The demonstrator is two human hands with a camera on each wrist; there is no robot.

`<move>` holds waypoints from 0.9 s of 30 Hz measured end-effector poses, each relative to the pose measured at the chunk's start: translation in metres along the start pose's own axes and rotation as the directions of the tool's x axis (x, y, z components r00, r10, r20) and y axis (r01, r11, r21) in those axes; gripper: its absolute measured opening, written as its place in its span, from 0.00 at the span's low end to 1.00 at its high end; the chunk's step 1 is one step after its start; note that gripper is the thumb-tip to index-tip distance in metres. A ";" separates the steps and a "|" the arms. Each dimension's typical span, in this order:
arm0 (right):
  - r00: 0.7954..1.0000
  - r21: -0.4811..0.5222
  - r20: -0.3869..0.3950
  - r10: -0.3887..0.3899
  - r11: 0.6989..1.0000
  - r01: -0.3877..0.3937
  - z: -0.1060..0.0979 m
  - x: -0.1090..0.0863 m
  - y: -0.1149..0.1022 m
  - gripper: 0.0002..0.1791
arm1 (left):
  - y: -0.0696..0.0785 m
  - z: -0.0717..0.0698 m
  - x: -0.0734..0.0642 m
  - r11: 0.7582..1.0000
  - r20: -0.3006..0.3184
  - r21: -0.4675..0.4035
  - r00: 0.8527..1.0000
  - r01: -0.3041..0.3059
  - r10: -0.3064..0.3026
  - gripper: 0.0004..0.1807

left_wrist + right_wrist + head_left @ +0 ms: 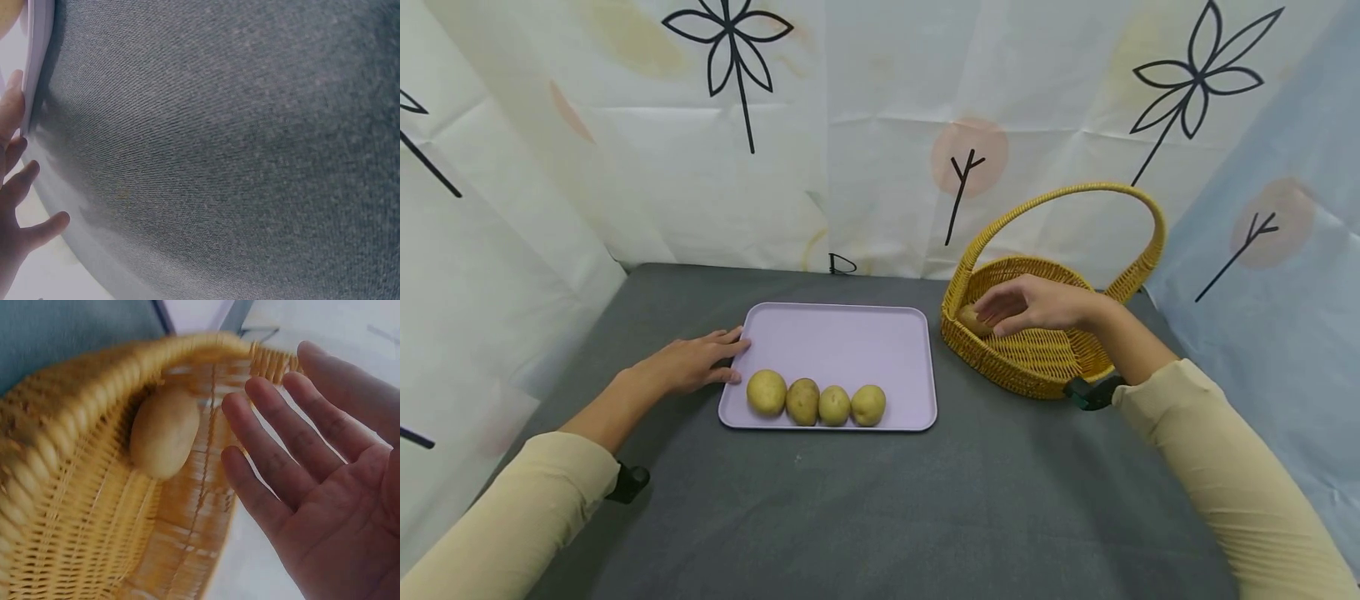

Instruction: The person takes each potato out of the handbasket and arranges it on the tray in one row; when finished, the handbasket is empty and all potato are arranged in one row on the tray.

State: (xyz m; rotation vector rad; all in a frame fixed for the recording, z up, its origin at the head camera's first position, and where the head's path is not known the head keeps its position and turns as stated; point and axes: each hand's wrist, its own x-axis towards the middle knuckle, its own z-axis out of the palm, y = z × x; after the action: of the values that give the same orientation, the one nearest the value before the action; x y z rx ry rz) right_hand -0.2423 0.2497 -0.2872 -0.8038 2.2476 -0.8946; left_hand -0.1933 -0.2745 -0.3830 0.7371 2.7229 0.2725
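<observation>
My left hand (698, 362) rests at the left edge of a lilac tray (842, 342), its fingers spread and the fingertips right at the rim. Along the tray's near side several potatoes (767, 392) lie in a row. Over the yellow wicker basket (1037, 354) hovers my right hand (1037, 304), fingers extended and palm bare in the right wrist view. A single potato (165, 432) is inside the basket against its wall, apart from those fingers. From the head, the hand partly hides that potato.
The basket's tall arched handle (1075, 190) rises above the right hand. Dark grey cloth (850, 508) covers the table. A white patterned curtain (880, 167) hangs right behind the table's far edge and along its sides.
</observation>
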 end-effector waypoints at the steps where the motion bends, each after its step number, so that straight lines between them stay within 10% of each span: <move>1: 1.000 -0.003 -0.006 0.011 1.000 -0.011 -0.002 0.000 0.003 0.28 | 0.000 0.000 0.000 1.000 -0.001 0.002 1.000 -0.001 0.001 0.38; 13: 0.983 0.048 -0.027 0.182 0.982 -0.181 -0.016 0.012 0.034 0.35 | -0.002 0.001 0.002 1.000 -0.001 0.009 1.000 0.006 -0.006 0.37; 27: 0.935 0.289 0.118 0.334 0.889 -0.354 -0.015 0.030 0.054 0.37 | 0.000 0.001 0.002 1.000 0.006 -0.001 1.000 0.018 -0.018 0.37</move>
State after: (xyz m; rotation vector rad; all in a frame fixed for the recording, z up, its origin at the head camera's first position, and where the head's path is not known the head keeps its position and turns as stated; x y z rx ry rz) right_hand -0.2889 0.2660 -0.3271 -0.2746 2.0356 -0.9914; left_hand -0.1943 -0.2737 -0.3842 0.7112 2.7224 0.2673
